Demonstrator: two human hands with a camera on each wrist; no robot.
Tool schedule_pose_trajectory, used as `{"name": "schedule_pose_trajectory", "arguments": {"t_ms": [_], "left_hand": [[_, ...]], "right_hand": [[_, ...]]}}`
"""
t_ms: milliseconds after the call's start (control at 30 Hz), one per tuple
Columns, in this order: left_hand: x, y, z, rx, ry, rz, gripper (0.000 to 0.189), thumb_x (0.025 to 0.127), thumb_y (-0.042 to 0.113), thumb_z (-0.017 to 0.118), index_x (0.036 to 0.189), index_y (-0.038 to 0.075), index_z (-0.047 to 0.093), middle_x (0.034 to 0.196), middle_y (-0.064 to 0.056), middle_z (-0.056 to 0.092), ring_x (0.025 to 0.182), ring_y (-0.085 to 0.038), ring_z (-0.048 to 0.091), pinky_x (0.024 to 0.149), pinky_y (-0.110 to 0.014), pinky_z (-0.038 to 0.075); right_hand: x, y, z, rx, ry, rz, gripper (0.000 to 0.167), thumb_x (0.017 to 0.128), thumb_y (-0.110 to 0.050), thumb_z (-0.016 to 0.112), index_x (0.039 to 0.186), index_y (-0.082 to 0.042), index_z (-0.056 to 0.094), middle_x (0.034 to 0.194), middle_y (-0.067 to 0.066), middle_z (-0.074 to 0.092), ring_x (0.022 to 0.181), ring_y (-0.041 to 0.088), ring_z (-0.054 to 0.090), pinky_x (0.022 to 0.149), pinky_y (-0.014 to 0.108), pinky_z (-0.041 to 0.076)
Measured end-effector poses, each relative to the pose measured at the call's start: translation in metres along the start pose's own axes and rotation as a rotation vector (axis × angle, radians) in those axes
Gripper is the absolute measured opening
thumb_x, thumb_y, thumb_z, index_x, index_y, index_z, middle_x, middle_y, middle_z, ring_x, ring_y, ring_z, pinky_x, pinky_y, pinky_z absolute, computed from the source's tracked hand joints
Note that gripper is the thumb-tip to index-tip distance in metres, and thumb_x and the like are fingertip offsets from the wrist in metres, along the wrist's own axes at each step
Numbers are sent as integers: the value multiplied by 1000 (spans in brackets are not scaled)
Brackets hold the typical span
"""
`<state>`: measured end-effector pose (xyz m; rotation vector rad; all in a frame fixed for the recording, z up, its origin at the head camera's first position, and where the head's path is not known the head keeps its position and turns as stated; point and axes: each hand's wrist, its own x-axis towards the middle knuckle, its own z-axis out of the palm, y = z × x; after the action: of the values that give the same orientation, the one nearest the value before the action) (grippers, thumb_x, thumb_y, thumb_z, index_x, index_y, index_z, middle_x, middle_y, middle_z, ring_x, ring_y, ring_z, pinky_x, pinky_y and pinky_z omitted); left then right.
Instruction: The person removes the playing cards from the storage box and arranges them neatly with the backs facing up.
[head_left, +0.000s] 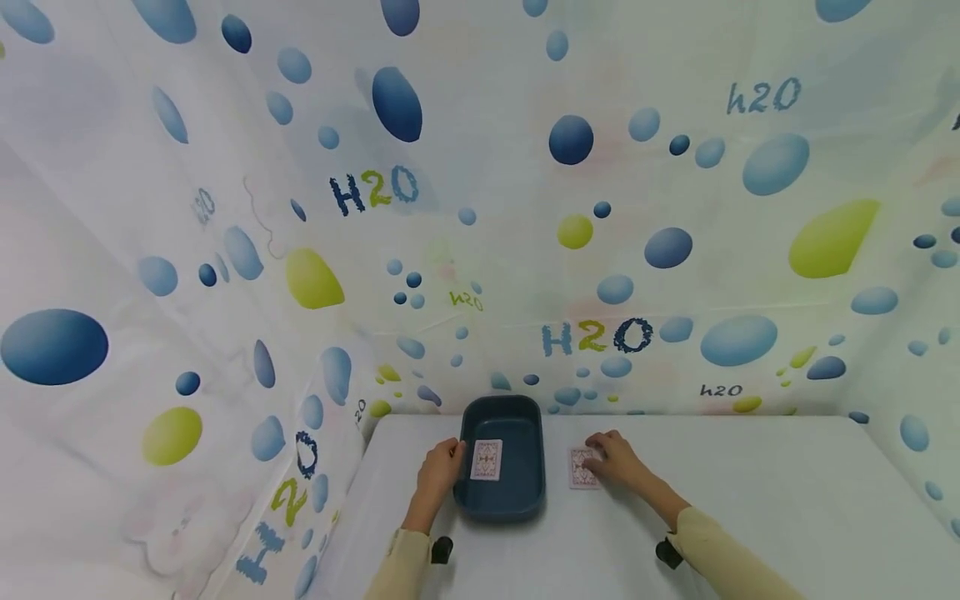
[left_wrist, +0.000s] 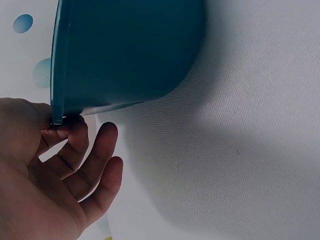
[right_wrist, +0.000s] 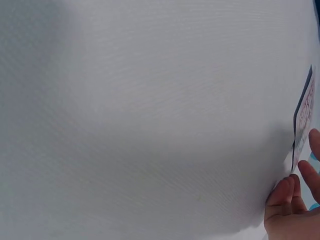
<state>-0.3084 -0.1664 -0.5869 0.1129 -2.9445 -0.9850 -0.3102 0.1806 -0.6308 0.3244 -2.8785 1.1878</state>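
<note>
Btwn hands (head_left: 441, 468) (head_left: 618, 461): tray (head_left: 519, 468) w/ card (head_left: 486, 460)

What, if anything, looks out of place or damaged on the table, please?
Nothing stands out: the blue tray sits on the white table, one red-patterned card lying inside it and a second card at the right hand. I see no spill or damage.
</note>
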Motion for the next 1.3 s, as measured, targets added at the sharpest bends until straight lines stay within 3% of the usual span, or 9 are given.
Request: {"name": "schedule_pose_trajectory", "arguments": {"t_ms": [233, 467, 733, 1033, 1300], "left_hand": [[1, -1, -1, 12, -9, -7, 33, 105, 29, 52, 77, 11, 53, 69, -2, 48, 61, -18, 46, 54, -31, 33], [3, 0, -3, 11, -4, 6, 33, 105, 28, 52, 77, 10, 53, 70, -3, 50, 61, -18, 46, 54, -31, 33], [3, -1, -2, 4, -10, -1, 34, 105, 30, 51, 75, 11, 51, 70, -3, 50, 60, -18, 46, 54, -31, 33], [2, 1, -4, 8, 2, -21, 35, 104, 30, 52, 75, 12, 52, 67, -2, 49, 60, -17, 46, 54, -32, 33], [1, 0, -3, 12, 11, -6, 36, 104, 30, 52, 73, 12, 51, 65, -1, 46, 58, -17, 45, 53, -31, 32]], "right_hand": [[3, -4, -5, 1, -54, 29, 34, 90, -13, 74, 118, 1, 63, 107, 14, 57, 94, 23, 55, 84, 42, 49], [9, -11, -13, 37, -99, 14, 34, 92, -10, 70, 118, 9, 60, 108, 21, 59, 98, 33, 59, 88, 49, 50], [18, -15, -11, -23, -121, 45, 37, 93, -15, 70, 122, 6, 59, 111, 21, 61, 100, 31, 59, 90, 48, 51], [40, -57, -16, -6, -150, -48, 46, 96, -22, 68, 129, 6, 56, 123, 28, 58, 110, 42, 60, 94, 51, 51], [64, -103, -8, -87, -146, -141, 47, 97, -28, 68, 132, 0, 57, 126, 21, 60, 114, 35, 61, 95, 49, 51]]}}
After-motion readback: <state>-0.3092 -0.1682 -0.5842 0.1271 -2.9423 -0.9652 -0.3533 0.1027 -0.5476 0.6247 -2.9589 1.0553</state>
